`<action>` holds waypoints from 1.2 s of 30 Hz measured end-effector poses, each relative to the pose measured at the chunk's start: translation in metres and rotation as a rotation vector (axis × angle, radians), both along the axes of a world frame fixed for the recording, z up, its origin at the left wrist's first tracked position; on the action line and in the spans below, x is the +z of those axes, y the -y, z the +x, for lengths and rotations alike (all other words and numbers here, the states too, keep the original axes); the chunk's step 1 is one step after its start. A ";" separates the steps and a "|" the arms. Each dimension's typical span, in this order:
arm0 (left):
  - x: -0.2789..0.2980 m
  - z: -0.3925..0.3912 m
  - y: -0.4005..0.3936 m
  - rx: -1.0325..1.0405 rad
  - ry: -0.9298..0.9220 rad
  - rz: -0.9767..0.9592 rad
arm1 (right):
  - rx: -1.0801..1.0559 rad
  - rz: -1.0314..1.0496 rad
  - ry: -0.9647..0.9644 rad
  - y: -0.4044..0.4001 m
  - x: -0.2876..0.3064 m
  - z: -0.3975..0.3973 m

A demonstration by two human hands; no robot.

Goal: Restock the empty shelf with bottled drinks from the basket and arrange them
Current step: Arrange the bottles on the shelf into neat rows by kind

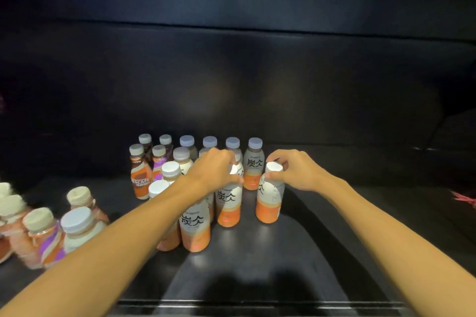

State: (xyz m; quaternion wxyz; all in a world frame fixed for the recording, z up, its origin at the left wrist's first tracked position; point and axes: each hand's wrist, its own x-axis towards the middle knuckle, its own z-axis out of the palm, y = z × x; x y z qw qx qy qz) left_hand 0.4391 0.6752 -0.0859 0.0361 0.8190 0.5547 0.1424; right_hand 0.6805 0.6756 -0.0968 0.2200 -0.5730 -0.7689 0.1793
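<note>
on the glossy black shelf [322, 252], the left hand [215, 171] grips one white-capped, orange-bottomed plastic bottle [228, 203] by its top; the right hand [296, 171] pinches another such bottle's [269, 201] round cap.

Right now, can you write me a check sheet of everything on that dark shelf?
Surface: dark glossy shelf, bare at right.
Job's things: white-capped orange-bottomed plastic drink bottles standing in rows; brown and purple coffee bottles at left.
Clutter: blurred bottles at near left; something red at right edge.
Grippers: left hand and right hand each grip a bottle's top.
Cables: nothing seen.
Surroundings: dark back wall.
</note>
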 end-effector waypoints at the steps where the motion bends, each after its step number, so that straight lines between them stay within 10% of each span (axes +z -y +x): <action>1: 0.001 -0.001 -0.001 0.007 -0.030 0.013 | 0.021 -0.006 0.006 -0.004 0.000 0.002; 36: -0.003 -0.018 -0.019 -0.143 0.116 -0.097 | 0.001 0.015 0.193 -0.057 -0.001 -0.035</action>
